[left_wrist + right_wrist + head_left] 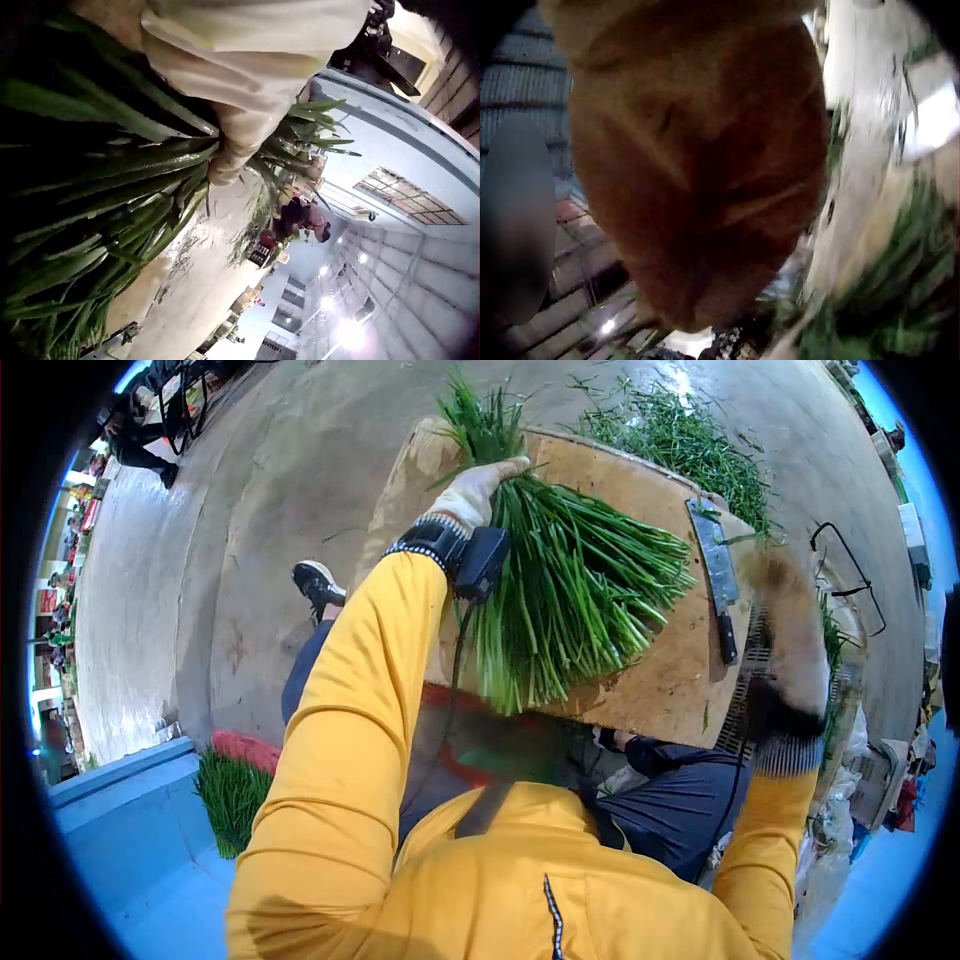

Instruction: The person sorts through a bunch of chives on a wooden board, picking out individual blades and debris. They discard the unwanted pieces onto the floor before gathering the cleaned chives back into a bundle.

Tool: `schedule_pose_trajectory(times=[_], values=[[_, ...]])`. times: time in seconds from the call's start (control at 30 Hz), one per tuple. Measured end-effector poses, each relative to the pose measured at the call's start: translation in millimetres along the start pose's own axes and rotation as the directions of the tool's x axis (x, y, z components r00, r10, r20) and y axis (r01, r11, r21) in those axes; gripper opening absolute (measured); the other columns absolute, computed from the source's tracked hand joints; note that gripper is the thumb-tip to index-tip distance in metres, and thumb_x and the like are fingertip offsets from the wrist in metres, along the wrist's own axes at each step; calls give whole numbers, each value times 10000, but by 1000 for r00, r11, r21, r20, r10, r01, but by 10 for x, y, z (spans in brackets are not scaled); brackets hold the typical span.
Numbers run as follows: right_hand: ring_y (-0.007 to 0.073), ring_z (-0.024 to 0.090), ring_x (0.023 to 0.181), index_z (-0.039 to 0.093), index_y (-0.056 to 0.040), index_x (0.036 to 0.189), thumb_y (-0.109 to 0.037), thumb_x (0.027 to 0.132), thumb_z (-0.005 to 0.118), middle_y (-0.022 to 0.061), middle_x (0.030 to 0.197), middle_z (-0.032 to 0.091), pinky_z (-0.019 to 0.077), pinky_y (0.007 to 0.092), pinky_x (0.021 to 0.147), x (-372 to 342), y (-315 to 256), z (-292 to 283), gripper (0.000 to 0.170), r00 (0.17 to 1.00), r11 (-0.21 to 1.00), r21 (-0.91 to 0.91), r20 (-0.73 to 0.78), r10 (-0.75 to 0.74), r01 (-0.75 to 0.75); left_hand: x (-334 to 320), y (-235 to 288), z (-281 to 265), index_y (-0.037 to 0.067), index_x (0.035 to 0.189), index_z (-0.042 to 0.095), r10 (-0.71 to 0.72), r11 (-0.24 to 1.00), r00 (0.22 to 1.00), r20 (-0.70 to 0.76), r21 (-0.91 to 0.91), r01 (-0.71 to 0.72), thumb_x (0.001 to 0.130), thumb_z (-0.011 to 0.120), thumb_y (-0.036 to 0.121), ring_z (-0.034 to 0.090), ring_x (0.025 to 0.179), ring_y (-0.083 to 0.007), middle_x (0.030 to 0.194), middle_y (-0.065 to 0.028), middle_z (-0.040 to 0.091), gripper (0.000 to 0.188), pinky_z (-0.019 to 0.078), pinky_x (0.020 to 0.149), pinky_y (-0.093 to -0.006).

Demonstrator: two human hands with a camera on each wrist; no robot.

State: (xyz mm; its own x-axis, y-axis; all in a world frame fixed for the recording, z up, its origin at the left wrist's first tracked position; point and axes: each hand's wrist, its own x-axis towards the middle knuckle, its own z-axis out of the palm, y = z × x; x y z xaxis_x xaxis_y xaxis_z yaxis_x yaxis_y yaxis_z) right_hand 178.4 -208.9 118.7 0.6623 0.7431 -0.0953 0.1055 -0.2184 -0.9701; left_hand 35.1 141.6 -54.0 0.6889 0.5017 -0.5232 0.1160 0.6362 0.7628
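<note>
My gloved left hand [478, 492] grips a thick bunch of long green chives [580, 580] near one end. The stalks fan out to the right and toward me over a wooden board [630, 705], and the short leafy end sticks out beyond the fist. In the left wrist view the white glove [240, 67] wraps tightly around the leaves [112, 180]. My gloved right hand [795, 630], blurred, is apart from the bunch at the board's right edge, over a comb-like row of thin spikes [745, 695]. Its fingers are indistinct in the right wrist view, where the glove [697, 165] looks dark.
A cleaver [715, 560] lies on the right side of the board, handle toward me. Loose green trimmings [690, 455] are heaped on the floor beyond it. Another green bunch [230, 800] stands at the lower left by a blue wall [130, 810]. Plastic bags [845, 790] lie at right.
</note>
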Motion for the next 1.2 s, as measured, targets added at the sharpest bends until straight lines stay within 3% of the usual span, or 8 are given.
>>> schedule_pose_trajectory(times=[0.1,0.17,0.43,0.53,0.63,0.7,1.03,1.2], values=[[296,579,1161,530,-49,1300,-219,808,742,191,1225,602,458,360,993,729,453,-534,561,947,209,-974,-141,-287,-81,-53,73,106,28,1165,643,13,995,995,104,-96,-3,930,622,174,694,867,-196,1017,-94,708,277,599,736,-367],[325,465,1291,463,-90,1373,-290,719,822,230,1319,526,374,367,1077,826,889,-326,773,804,233,-852,302,-512,468,-142,115,136,18,1186,622,-53,983,984,169,-163,81,915,650,181,701,833,-197,992,-104,712,318,612,717,-369],[350,641,962,407,-243,1428,-233,683,836,239,1060,638,497,426,863,321,918,505,859,932,720,-691,298,206,62,-238,95,331,42,1054,689,9,991,947,322,-127,33,867,719,203,706,801,-188,950,-84,718,249,617,700,-346],[326,655,885,524,-202,1322,-122,756,769,137,973,674,511,422,797,490,1219,181,622,992,798,-590,58,-114,127,-265,67,300,26,951,687,-249,944,940,231,-161,290,848,736,162,712,703,-205,878,-108,722,178,621,626,-361],[295,653,907,549,-175,1272,-88,753,759,114,1014,669,513,400,807,299,978,215,567,925,280,-926,148,-349,253,-184,30,317,28,949,689,-286,930,937,202,-179,322,840,744,162,709,676,-219,862,-124,721,181,619,617,-380],[292,637,967,566,-117,1218,-84,751,734,93,1117,632,507,397,838,40,693,447,497,724,457,-599,335,-603,658,-168,37,290,26,953,692,-307,933,938,157,-142,330,814,765,156,710,690,-232,872,-124,724,203,616,638,-394],[214,647,821,573,-110,820,-131,781,603,50,794,591,535,335,659,-740,1207,966,53,760,240,-728,645,-76,642,-48,-20,290,36,976,700,-313,948,943,117,-25,318,826,731,146,708,710,-232,894,-108,729,189,604,656,-408],[294,635,876,622,-41,972,-167,867,602,136,909,647,519,383,732,-1022,510,547,164,395,866,-311,907,148,390,-163,23,332,43,1012,689,-311,945,937,159,-55,323,854,693,139,706,713,-232,890,-97,725,185,607,659,-411]])
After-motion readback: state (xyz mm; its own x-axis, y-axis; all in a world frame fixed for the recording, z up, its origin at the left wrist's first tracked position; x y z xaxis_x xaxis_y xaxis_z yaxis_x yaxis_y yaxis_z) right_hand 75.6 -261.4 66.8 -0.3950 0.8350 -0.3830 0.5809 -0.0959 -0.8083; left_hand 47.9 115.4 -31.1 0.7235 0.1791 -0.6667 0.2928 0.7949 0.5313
